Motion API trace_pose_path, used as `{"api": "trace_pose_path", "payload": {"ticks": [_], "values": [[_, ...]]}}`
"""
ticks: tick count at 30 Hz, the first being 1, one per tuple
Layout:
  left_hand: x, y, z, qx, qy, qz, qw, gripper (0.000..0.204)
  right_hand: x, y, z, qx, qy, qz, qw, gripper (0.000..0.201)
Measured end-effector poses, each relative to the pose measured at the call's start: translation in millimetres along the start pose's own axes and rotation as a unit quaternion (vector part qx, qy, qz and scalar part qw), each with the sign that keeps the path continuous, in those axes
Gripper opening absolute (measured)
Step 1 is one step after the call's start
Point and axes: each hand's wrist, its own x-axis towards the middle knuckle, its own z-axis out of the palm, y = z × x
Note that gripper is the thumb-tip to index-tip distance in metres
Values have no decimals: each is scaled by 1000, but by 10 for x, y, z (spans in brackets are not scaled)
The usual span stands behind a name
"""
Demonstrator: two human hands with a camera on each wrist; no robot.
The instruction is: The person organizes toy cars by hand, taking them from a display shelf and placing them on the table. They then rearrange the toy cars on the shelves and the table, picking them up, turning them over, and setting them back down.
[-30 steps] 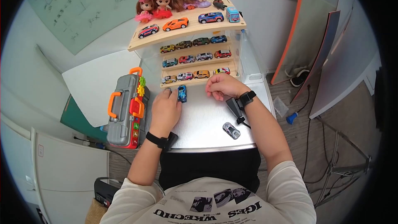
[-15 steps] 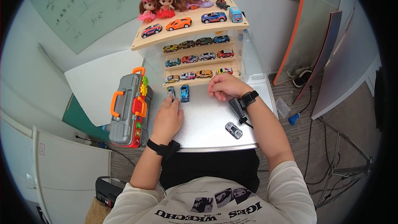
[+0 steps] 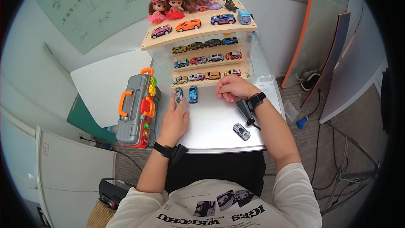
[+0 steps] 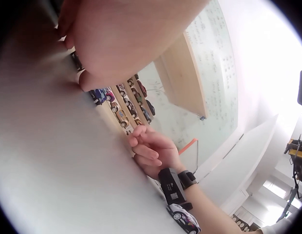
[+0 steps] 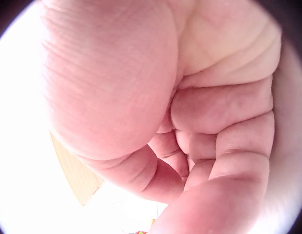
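Observation:
In the head view my left hand (image 3: 174, 123) lies low over the metal table, its extended fingers just beside a small dark green-blue toy car (image 3: 179, 95); whether they touch it I cannot tell. Right of that car stands a bright blue one (image 3: 193, 94). My right hand (image 3: 237, 88), fingers loosely curled and empty, hovers or rests before the lowest shelf; its empty palm (image 5: 228, 53) fills the right wrist view. A grey-black toy car (image 3: 241, 131) sits near the table's front edge, and in the left wrist view that car (image 4: 184, 219) is beside the right wrist's camera.
A wooden display shelf (image 3: 206, 32) with rows of toy cars stands at the back, with several dolls (image 3: 176, 8) and more cars on top. A grey toy toolbox (image 3: 134, 109) with orange handles stands at the left. Boards lean at the right.
My left fingers have drawn back from the dark green-blue car, which shows more fully now. The head view has shifted slightly, so the scene sits further right. The right hand keeps its pose.

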Motion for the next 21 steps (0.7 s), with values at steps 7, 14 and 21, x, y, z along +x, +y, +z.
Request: {"api": "trace_pose_path", "payload": {"ticks": [7,14,21], "values": [[-4,2,-18,-3,-22,-20,1000,52,-10,-10,-5,4,0,1,1000,9],[-15,-37,0,-26,-24,-22,999,54,-12,-43,42,-8,13,17,1000,10],[35,-53,-92,-44,-31,-35,998,62,-164,-328,236,-183,90,14,979,12]]}}
